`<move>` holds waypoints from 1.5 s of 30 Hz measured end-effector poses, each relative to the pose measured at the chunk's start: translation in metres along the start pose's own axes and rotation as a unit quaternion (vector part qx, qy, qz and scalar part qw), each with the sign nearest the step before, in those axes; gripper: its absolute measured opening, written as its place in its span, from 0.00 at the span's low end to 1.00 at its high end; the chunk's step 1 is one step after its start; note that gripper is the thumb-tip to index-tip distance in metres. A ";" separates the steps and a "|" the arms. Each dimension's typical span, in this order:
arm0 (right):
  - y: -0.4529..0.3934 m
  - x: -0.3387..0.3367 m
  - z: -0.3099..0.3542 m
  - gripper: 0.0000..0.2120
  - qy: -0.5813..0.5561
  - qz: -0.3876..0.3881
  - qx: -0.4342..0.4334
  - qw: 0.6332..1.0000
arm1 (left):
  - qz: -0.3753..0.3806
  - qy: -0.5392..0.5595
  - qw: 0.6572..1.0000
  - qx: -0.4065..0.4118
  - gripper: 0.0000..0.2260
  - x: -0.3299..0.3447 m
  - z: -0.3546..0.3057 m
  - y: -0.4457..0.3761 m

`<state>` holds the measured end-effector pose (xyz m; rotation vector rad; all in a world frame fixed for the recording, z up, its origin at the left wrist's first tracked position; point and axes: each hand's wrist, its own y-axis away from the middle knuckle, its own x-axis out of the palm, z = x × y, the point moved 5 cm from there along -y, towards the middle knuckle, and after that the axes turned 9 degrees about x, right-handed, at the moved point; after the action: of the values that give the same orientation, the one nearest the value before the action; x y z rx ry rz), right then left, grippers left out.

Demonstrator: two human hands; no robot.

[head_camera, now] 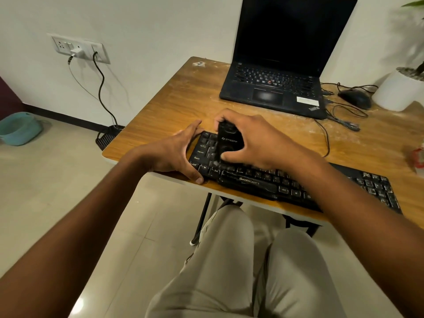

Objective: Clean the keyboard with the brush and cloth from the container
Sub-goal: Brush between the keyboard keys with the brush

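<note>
A black keyboard lies along the near edge of the wooden table. My right hand grips a black brush by its body, with the bristle end down on the keys at the keyboard's left part. My left hand holds the keyboard's left end, thumb at the front edge and fingers along the far corner. No cloth and no container can be made out for certain.
An open black laptop stands at the back of the table, with a black mouse, loose cables and a white plant pot to its right. A red-and-white object sits at the right edge. A teal basin lies on the floor.
</note>
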<state>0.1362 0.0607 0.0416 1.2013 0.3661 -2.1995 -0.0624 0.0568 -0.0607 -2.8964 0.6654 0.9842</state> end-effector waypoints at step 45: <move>-0.002 0.018 0.011 0.25 -0.159 -0.093 -0.031 0.982 | -0.007 -0.018 1.000 -0.003 0.71 0.000 0.003 -0.001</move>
<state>0.1205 0.0506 0.0327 0.7899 0.4225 -2.4732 -0.0633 0.0578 -0.0630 -2.8774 0.6406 1.0367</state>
